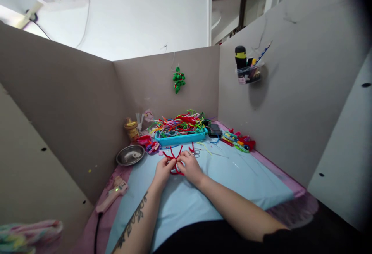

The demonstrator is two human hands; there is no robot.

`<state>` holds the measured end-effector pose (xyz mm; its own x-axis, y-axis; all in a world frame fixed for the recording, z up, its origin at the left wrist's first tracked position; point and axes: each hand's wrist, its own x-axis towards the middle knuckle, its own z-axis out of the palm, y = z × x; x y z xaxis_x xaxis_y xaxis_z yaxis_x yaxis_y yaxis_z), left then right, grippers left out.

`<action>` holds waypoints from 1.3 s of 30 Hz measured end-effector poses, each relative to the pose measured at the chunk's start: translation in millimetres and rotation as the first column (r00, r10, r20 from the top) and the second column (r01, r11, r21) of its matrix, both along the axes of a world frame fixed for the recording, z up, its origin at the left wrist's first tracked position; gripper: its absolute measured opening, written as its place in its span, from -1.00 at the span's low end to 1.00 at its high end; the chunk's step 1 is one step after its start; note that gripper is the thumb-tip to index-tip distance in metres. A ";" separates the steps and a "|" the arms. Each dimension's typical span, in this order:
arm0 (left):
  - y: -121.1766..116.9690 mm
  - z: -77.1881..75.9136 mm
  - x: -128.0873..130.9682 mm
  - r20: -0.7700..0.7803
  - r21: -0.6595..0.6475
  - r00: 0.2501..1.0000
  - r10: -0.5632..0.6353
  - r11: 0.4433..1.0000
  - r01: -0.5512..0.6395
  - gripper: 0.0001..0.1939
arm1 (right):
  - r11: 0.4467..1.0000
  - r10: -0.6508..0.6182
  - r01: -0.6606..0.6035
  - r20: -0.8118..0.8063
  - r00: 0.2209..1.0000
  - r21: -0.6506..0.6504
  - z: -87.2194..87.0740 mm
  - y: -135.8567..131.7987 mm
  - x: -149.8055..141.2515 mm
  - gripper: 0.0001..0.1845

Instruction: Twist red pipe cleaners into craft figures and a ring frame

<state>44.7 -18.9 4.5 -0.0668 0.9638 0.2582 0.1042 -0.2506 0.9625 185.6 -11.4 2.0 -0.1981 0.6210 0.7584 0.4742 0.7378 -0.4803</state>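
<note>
Red pipe cleaners (172,152) are pinched between my two hands over the blue cloth, their ends fanning out above and a loop showing below. My left hand (164,168) grips them from the left with thumb and fingers together. From the right, my right hand (189,166) closes on the same red pipe cleaners, its fingertips nearly meeting the left ones. Just beyond the right hand lie a pair of scissors (197,153) and another short red piece (191,147). The exact join between the fingertips is hidden.
A blue tray (180,139) heaped with colourful pipe cleaners stands at the back. To the left are a metal bowl (121,158) and a pink glue gun (112,199) with a lit green light. Finished colourful pieces (238,142) lie right. Grey partitions (165,102) surround the table.
</note>
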 end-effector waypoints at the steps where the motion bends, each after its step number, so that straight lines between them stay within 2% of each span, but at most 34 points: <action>1: 0.6 -1.1 -0.3 0.030 -0.009 0.999 -0.013 1.000 0.013 -0.70 | 0.999 0.025 -0.027 -0.047 0.999 -0.033 -0.5 1.3 -0.1 -0.90; 4: 2.0 -3.1 -1.7 0.082 -0.018 0.996 -0.031 0.999 0.033 -0.70 | 0.967 0.086 -0.133 -0.215 0.973 -0.218 -2.7 6.8 -0.4 -0.97; 7: 1.9 -1.7 -3.1 0.049 -0.004 0.999 -0.022 1.000 0.023 -0.71 | 0.873 0.160 -0.298 -0.350 0.923 -0.387 -4.2 12.3 0.3 -0.94; 10: 1.0 0.7 -4.4 -0.001 0.024 0.999 -0.035 0.999 0.035 -0.73 | 0.800 0.204 -0.390 -0.405 0.891 -0.456 -4.5 15.7 2.0 -0.92; 12: 0.7 1.3 -5.2 -0.034 0.048 0.998 -0.046 0.998 0.048 -0.74 | 0.787 0.194 -0.383 -0.394 0.898 -0.484 -4.4 16.4 3.1 -0.92; 14: 0.7 1.2 -5.8 -0.065 0.069 0.997 -0.051 0.996 0.055 -0.75 | 0.807 0.172 -0.330 -0.339 0.925 -0.491 -3.9 15.5 3.9 -0.92; 16: 0.8 0.9 -6.0 -0.080 0.077 0.996 -0.048 0.996 0.054 -0.75 | 0.865 0.143 -0.237 -0.235 0.961 -0.442 -2.9 13.5 4.5 -0.91; 19: 0.3 0.6 -4.9 -0.072 0.065 0.997 -0.033 0.997 0.037 -0.74 | 0.960 0.102 -0.112 -0.052 0.993 -0.256 -0.7 9.5 5.5 -0.89; 21: -0.4 0.2 -3.3 -0.045 0.037 0.999 -0.026 0.999 0.028 -0.73 | 0.990 0.061 -0.054 0.055 0.997 -0.130 0.7 7.1 6.0 -0.89; 24: -0.9 -0.9 -0.6 0.023 -0.024 1.000 -0.021 0.999 0.021 -0.72 | 1.000 -0.026 0.027 0.159 0.987 -0.008 1.8 4.1 6.1 -0.90; 27: -0.4 -2.0 0.7 0.073 -0.040 0.997 -0.024 0.999 0.027 -0.71 | 0.997 -0.069 0.065 0.174 0.982 0.030 2.6 1.9 5.7 -0.88; 30: 0.9 -2.3 -0.1 0.074 -0.014 0.997 -0.014 1.000 0.015 -0.71 | 0.999 -0.038 0.040 0.110 0.993 -0.009 3.9 1.7 5.7 -0.89; 35: 2.6 -1.0 -3.0 0.020 0.032 1.000 -0.006 0.999 0.006 -0.70 | 0.988 0.093 -0.090 0.015 0.996 -0.127 4.5 6.6 7.2 -0.90; 39: 1.3 0.6 -2.9 -0.002 0.023 1.000 -0.006 1.000 0.006 -0.70 | 0.993 0.073 -0.068 0.054 0.996 -0.095 3.5 7.0 8.6 -0.88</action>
<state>41.9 -17.7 5.1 -0.0605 0.9580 0.2803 0.1049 -0.2732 0.9562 194.2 -4.4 5.5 -0.2852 0.6710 0.6844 0.4515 0.7239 -0.5216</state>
